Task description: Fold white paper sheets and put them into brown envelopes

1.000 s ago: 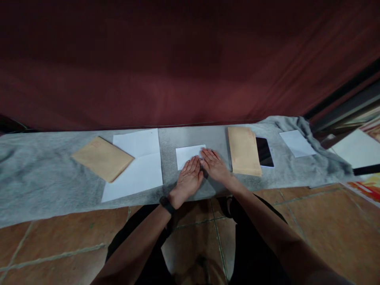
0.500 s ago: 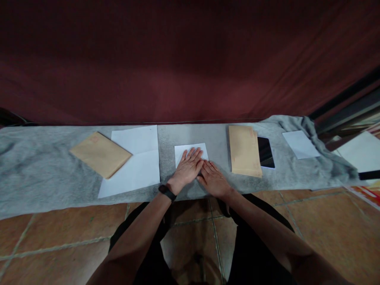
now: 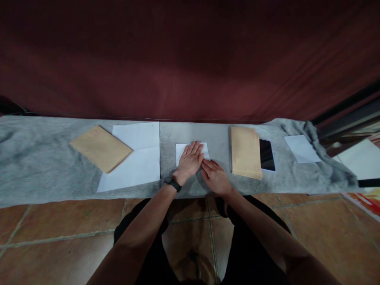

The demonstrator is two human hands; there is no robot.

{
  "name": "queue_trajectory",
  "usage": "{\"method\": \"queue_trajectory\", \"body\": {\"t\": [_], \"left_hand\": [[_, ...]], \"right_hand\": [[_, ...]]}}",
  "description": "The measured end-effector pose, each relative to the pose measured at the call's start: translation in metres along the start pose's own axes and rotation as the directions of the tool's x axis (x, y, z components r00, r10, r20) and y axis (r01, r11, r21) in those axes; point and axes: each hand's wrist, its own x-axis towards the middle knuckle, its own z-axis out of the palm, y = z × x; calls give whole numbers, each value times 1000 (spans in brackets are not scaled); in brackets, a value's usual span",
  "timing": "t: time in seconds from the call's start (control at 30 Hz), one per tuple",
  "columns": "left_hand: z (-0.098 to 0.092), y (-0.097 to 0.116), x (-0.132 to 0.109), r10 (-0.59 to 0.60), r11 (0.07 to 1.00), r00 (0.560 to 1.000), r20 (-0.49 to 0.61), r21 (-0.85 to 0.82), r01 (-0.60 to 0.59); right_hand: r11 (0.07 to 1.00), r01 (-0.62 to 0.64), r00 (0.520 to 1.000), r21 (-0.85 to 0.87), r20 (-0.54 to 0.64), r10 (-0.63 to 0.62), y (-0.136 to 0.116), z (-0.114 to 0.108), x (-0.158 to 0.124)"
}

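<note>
A small folded white paper (image 3: 181,150) lies on a grey cloth (image 3: 44,166) spread over the floor. My left hand (image 3: 190,161) lies flat on top of it, fingers stretched out and together, covering most of the sheet. A black band sits on that wrist. My right hand (image 3: 214,176) rests flat just right of and nearer than the left, at the paper's near right corner, its fingertips touching the left hand. Neither hand grips anything.
Left of the hands a brown envelope (image 3: 101,148) lies partly over a large unfolded white sheet (image 3: 133,166). To the right are an upright brown envelope (image 3: 246,152), a dark tablet (image 3: 266,155) and another small white paper (image 3: 302,149). A dark red curtain (image 3: 190,59) hangs behind; tiled floor lies in front.
My left hand slid forward up over the folded paper while my right hand drew back toward me. The view shifted slightly.
</note>
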Motion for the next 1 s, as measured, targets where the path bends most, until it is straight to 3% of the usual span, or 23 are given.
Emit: {"method": "queue_trajectory", "body": {"t": [0.37,0.77,0.9,1.0], "left_hand": [[-8,-26,-14,-178,983,983,-50,42,181],[-15,-40,-27,-307,945,941,-143,74,319],[-34,-39,-25,-391,920,904,-174,-29,392],[-42,-45,-23,-472,871,873,-124,-215,441]], "right_hand": [[996,-35,999,-88,11,36,7,5,-3],[979,-148,988,-138,-51,142,26,8,20],[966,-221,973,-135,-100,209,25,7,25],[978,-176,982,-114,-88,166,15,9,26]]}}
